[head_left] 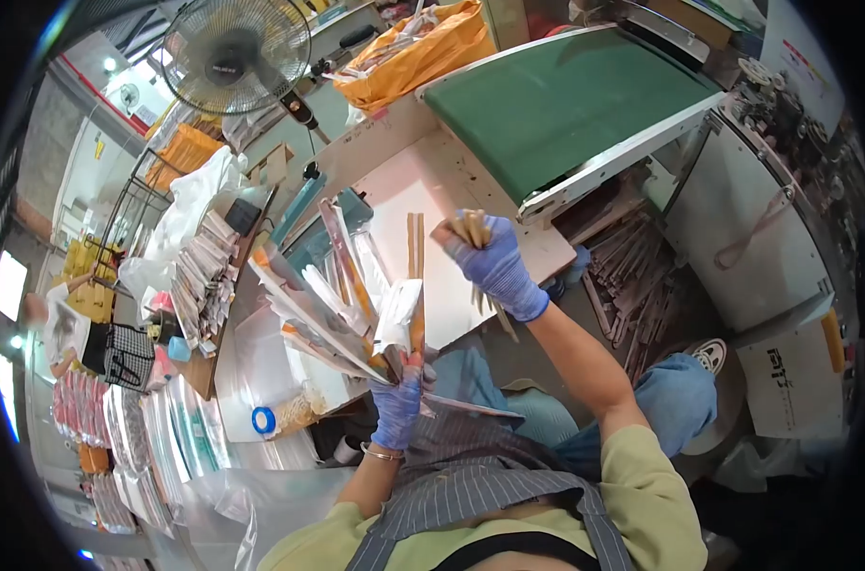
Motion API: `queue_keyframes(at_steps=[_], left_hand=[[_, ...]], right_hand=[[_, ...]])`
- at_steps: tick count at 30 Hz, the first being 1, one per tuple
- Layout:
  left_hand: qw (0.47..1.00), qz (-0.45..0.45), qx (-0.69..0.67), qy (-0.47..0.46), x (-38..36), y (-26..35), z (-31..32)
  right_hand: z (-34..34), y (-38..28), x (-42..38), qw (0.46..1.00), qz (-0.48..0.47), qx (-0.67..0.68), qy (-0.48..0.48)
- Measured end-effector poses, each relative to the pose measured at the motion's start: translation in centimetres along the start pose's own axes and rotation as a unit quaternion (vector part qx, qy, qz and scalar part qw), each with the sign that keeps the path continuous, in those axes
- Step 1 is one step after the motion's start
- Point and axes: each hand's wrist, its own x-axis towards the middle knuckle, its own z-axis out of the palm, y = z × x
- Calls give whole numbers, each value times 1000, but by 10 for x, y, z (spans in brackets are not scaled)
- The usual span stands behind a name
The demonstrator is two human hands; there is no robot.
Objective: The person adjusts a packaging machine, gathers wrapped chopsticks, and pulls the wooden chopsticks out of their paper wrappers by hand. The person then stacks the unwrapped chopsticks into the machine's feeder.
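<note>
My left hand (396, 407), in a blue-violet knit glove, is closed round the lower ends of a fan of long, thin plastic packets (323, 309) with white and orange parts. A pair of thin tan sticks (415, 249) rises upright from the same grip, with a crumpled white wrapper (396, 319) against it. My right hand (497, 266), gloved alike, is clenched round a bundle of thin wooden sticks (471, 228). Their ends show above and below the fist, slightly blurred. Both hands are over the near edge of a pale worktop (461, 300), apart from each other.
A green conveyor belt (566, 105) runs beyond the worktop. Loose sticks (628, 285) lie beneath it on the right. A fan (233, 57) and an orange sack (418, 52) are at the back. Left are a tape roll (263, 420), stacked packets (204, 285) and another person (63, 324).
</note>
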Motion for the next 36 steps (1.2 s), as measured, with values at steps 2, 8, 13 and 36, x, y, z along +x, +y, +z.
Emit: queue_keyframes(at_steps=[2, 8, 13, 36], left_hand=[[999, 51, 7, -4, 0, 1, 3], [881, 293, 370, -20, 9, -72, -30], [913, 337, 227, -39, 14, -36, -5], [941, 288, 175, -33, -15, -24, -22]], right_hand=[[6, -10, -5, 999, 34, 23, -14], [16, -3, -12, 991, -66, -116, 2], [5, 81, -18, 993, 101, -11, 66], [43, 33, -9, 992, 4, 25, 123]])
